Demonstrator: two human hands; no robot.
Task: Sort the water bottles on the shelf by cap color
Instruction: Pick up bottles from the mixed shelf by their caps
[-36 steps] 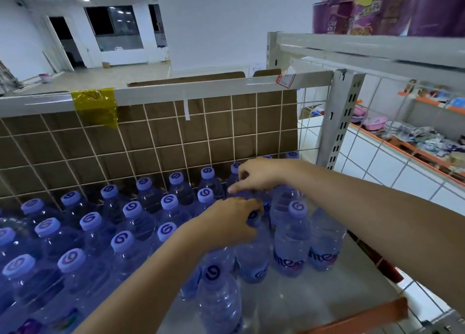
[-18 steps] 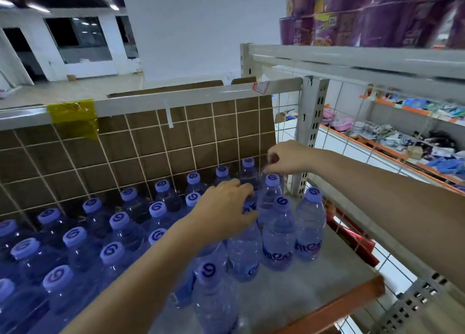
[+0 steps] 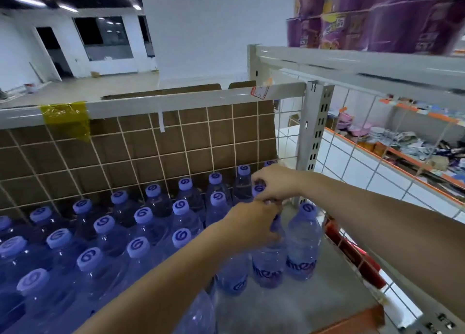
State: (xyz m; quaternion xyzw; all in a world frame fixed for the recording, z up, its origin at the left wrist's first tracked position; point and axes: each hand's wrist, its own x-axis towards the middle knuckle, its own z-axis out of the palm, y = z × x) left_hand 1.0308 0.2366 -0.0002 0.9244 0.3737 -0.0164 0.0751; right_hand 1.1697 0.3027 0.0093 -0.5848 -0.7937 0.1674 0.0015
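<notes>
Several clear water bottles (image 3: 143, 233) with light purple caps stand in rows on a grey shelf (image 3: 314, 306). My left hand (image 3: 251, 226) is wrapped over the top of one bottle (image 3: 268, 263) in the right group, hiding its cap. My right hand (image 3: 274, 182) reaches in from the right and pinches the top of a bottle (image 3: 258, 189) in the row behind. Another bottle (image 3: 303, 245) stands free just right of my left hand. All visible caps look the same purple.
A wire grid with brown cardboard (image 3: 176, 145) backs the shelf. A slotted metal post (image 3: 314, 124) stands at the right corner. Purple packages (image 3: 377, 14) sit on the shelf above. An orange shelf lip (image 3: 352, 321) marks the front edge. Another cluttered shelf (image 3: 402, 145) lies beyond.
My left hand has moved right and closed on a bottle top. My right hand dropped from the far corner onto a back-row bottle. The view shifted slightly.
</notes>
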